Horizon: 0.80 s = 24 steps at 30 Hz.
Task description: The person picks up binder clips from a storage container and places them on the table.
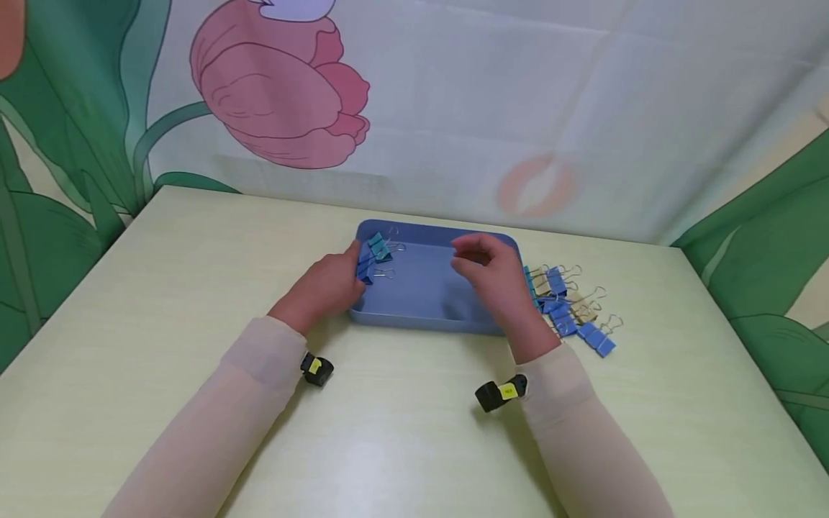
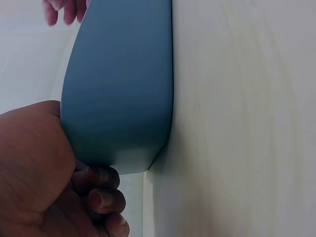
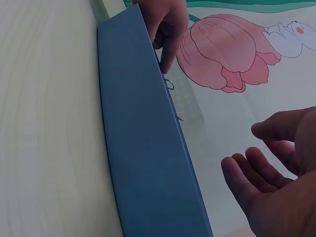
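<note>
A shallow blue tray (image 1: 414, 321) lies on the table. My left hand (image 1: 328, 283) grips its left wall, with curled fingers (image 2: 106, 199) against the outside in the left wrist view. Just inside that wall, beside the hand, sit a teal binder clip (image 1: 381, 248) and a blue binder clip (image 1: 366, 270) with wire handles. My right hand (image 1: 497, 284) hovers over the tray's right part, thumb and fingertips apart and nothing between them. In the right wrist view, the gap between its thumb and fingers (image 3: 247, 177) shows plainly.
Right of the tray is a loose pile of blue, teal and gold binder clips (image 1: 562, 316), partly behind my right hand. One blue clip (image 1: 597, 338) lies at the pile's near right edge. A printed flower curtain (image 1: 427, 93) hangs behind the table (image 1: 401, 424).
</note>
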Tool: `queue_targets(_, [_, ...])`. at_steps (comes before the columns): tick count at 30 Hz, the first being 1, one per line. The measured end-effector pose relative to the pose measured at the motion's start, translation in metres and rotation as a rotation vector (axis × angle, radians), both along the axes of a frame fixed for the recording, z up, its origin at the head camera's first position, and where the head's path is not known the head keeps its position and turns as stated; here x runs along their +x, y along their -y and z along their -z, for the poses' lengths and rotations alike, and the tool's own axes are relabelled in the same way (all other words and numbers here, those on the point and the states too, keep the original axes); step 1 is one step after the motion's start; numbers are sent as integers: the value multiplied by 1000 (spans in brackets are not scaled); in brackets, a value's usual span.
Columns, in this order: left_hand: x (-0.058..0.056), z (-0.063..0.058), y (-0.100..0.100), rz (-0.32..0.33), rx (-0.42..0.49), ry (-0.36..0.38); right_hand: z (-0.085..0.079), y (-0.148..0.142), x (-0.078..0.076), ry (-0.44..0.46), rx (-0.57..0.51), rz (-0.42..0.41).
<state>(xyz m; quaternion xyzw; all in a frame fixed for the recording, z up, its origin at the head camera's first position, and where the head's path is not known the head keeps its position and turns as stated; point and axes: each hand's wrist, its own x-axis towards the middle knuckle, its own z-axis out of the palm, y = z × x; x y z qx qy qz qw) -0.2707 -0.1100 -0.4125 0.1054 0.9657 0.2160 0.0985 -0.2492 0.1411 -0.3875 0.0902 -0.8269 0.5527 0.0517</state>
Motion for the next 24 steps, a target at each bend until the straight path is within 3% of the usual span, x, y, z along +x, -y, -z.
queue_targets(10, [1,0,1,3,-2,-2,4,20,-9,27,-16,-40])
queue_targets(24, [5,-2,0,-15,-128,-130,3,51,-21,94,-8,-66])
